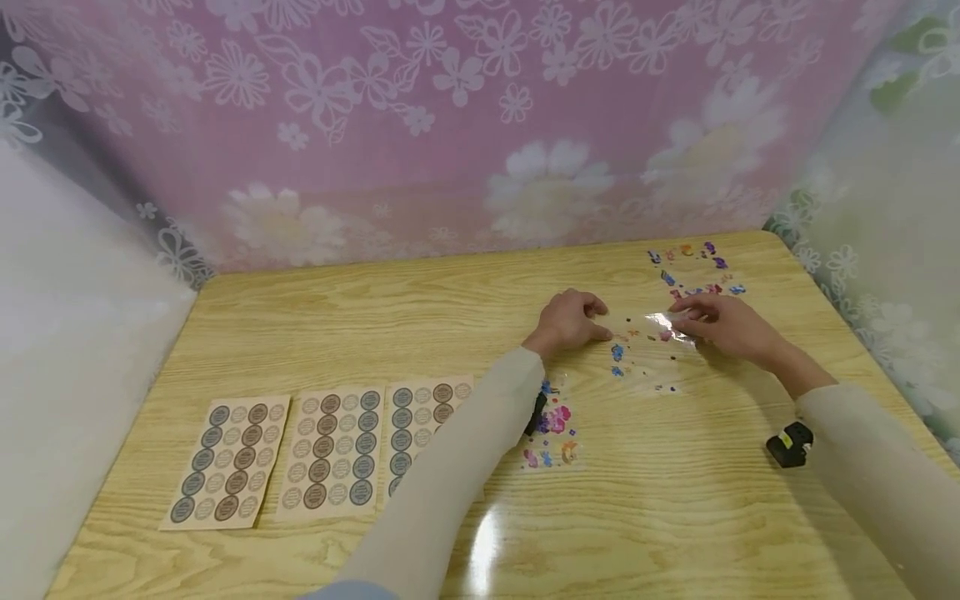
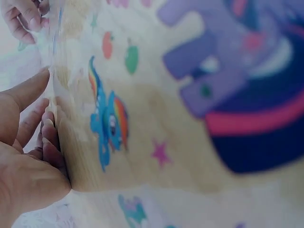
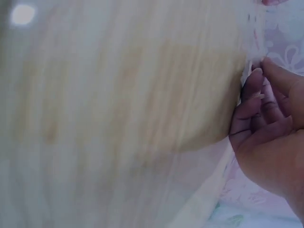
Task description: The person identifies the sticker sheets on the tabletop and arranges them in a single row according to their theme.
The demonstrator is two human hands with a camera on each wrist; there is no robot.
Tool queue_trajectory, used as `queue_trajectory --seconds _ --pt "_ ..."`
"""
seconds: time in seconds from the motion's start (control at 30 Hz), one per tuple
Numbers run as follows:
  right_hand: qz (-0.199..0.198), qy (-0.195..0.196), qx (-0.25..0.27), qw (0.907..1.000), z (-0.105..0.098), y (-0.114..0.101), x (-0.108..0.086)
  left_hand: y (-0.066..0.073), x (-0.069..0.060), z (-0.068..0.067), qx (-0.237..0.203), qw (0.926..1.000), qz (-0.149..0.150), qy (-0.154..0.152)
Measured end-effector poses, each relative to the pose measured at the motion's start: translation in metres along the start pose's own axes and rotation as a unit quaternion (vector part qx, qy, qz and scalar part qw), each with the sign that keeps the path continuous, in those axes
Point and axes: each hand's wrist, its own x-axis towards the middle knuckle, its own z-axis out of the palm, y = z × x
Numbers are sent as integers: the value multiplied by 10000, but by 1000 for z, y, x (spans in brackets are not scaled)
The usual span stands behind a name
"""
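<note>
A clear sticker sheet (image 1: 637,358) with small colourful figures lies on the right half of the table between both hands. My right hand (image 1: 723,327) pinches its far right part between thumb and fingers, and the film shines there with a glare. At the sheet's left edge rests my left hand (image 1: 567,321), fingers loosely bent and thumb apart from them, the thumb tip by the film. Under the left wrist lies another clear sheet (image 1: 555,433); the left wrist view shows a blue pony sticker (image 2: 108,126) up close. The right wrist view shows the right hand (image 3: 266,109) with bent fingers.
A third clear sticker sheet (image 1: 697,271) lies at the back right. Three beige sheets of round labels stand in a row at the left: one left (image 1: 225,462), one middle (image 1: 330,450), one right (image 1: 429,417), partly behind the left sleeve. A black device (image 1: 789,446) sits at the right wrist.
</note>
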Motion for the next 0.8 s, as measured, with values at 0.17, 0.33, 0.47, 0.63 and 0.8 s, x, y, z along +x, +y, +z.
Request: queue_trajectory --seconds 0.17,0.33,0.47,0.63,0.8 --pt "-40 83 262 9996 -1 9 -3 0 0 1 -263 9996 37 95" --pt "-90 64 370 9993 1 7 -4 -1 -1 1 -416 9989 -4 192" --pt "-138 205 477 9986 2 7 -8 -2 -2 2 -648 9977 12 190" --pt "-74 379 671 9970 4 5 -12 -2 -4 2 -919 9957 24 120" --pt "-72 394 1010 9941 5 -1 -12 -4 -7 0 -1569 9876 -62 32"
